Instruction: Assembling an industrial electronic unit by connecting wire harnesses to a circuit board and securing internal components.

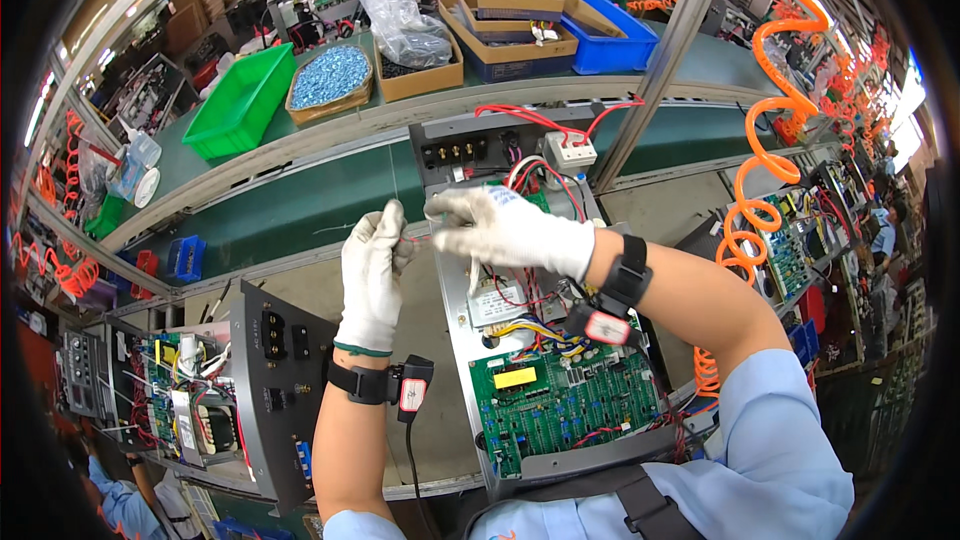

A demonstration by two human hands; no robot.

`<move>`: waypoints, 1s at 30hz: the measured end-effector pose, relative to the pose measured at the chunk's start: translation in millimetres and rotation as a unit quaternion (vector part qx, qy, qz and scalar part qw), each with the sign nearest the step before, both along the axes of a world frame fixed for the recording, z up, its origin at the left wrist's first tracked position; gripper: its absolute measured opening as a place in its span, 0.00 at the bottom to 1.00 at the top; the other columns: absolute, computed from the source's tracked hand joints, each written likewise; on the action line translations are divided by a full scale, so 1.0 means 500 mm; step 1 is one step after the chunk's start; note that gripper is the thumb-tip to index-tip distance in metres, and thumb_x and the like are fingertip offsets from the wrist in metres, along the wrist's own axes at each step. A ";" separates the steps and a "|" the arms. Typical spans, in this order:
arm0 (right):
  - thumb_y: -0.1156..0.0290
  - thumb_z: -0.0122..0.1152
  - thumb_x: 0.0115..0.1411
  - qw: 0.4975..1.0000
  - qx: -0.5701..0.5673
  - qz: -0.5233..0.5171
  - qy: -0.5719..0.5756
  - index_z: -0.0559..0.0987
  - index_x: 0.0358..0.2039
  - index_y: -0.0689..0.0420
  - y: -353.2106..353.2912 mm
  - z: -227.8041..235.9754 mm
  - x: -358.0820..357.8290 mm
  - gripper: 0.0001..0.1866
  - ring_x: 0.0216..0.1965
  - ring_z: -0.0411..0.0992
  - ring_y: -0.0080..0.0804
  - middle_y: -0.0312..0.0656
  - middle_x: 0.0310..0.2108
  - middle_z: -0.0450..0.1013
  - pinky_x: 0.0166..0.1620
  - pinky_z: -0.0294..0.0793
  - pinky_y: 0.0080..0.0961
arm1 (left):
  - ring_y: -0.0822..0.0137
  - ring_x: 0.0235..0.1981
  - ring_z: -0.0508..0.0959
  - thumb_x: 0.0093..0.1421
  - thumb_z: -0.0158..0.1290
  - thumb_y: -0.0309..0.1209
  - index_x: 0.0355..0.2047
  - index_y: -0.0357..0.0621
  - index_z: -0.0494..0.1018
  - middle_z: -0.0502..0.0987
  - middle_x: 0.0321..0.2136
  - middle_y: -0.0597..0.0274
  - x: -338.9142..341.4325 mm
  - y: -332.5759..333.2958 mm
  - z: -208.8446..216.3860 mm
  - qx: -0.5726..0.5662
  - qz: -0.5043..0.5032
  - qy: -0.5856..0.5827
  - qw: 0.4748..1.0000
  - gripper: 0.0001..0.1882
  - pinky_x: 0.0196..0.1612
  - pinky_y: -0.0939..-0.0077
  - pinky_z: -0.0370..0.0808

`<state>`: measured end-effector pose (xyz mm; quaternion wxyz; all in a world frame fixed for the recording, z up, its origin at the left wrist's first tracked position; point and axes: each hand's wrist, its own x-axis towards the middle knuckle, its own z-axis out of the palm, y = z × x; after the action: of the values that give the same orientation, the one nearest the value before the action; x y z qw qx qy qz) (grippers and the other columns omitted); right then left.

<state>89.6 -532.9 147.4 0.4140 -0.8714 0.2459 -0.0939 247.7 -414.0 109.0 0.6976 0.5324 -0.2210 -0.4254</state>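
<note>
Both hands wear whitish gloves and meet over the far half of an open metal chassis (pixel 458 338). A thin red wire (pixel 417 239) spans the small gap between them. The left hand (pixel 370 280) points away from the body, its thumb and fingertips pressed together, pinching the wire. The right hand (pixel 512 228) reaches across from the right, fingers bent toward the left one; whether its fingertips grip the wire, I cannot tell.

In the chassis, a green circuit board (pixel 560 405) fills the near end, with a yellow component (pixel 515 378) on it. A white terminal block (pixel 571 150) with red leads sits at the far right corner. Another open chassis (pixel 275 370) stands to the left. Farther off, a green bin (pixel 242 100) and a blue bin (pixel 612 40) rest on a shelf, and an orange coiled hose (pixel 767 155) hangs at right.
</note>
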 end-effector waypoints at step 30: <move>0.72 0.63 0.59 0.969 -0.114 -0.066 -0.210 0.82 0.48 0.61 0.052 0.019 -0.046 0.16 0.40 0.77 0.38 0.48 0.40 0.75 0.44 0.77 0.30 | 0.78 0.30 0.73 0.65 0.61 0.37 0.45 0.32 0.78 0.81 0.33 0.64 -0.085 0.025 0.075 -0.077 -0.019 -0.145 0.986 0.18 0.38 0.83 0.72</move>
<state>66.8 -506.9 157.0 0.3472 -0.8554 0.1979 -0.3295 205.3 -401.3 146.5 0.6887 0.5288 -0.3624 -0.3386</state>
